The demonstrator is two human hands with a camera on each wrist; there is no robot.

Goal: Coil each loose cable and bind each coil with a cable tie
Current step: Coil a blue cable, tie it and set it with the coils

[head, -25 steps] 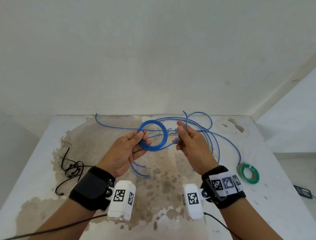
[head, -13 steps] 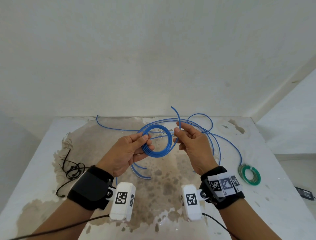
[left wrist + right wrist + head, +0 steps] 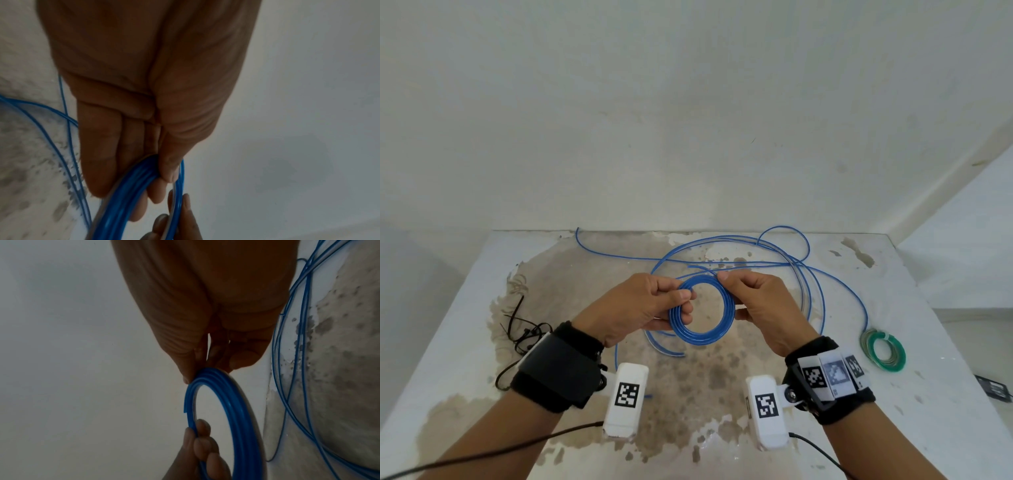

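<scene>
The blue coil (image 3: 131, 193) is pinched between the thumb and fingers of the left hand (image 3: 144, 97). Fingertips of the right hand (image 3: 174, 222) are laid against its turns. Loose blue cable (image 3: 59, 155) is spread over the stained table (image 3: 26, 162).

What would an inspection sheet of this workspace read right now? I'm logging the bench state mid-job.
Surface: white table, paint worn off in a large brown stained patch at its middle.
Job's things: blue coil held above the table; loose blue cable spread behind it; green coil lying at the right, already bound; black cable ties heaped at the left.
Clutter: small dark object on the floor at the right.
Grips: left hand pinches the coil's left side; right hand pinches its right side.
Cables: black leads run from the wrist cameras.
Surroundings: plain white walls.
</scene>
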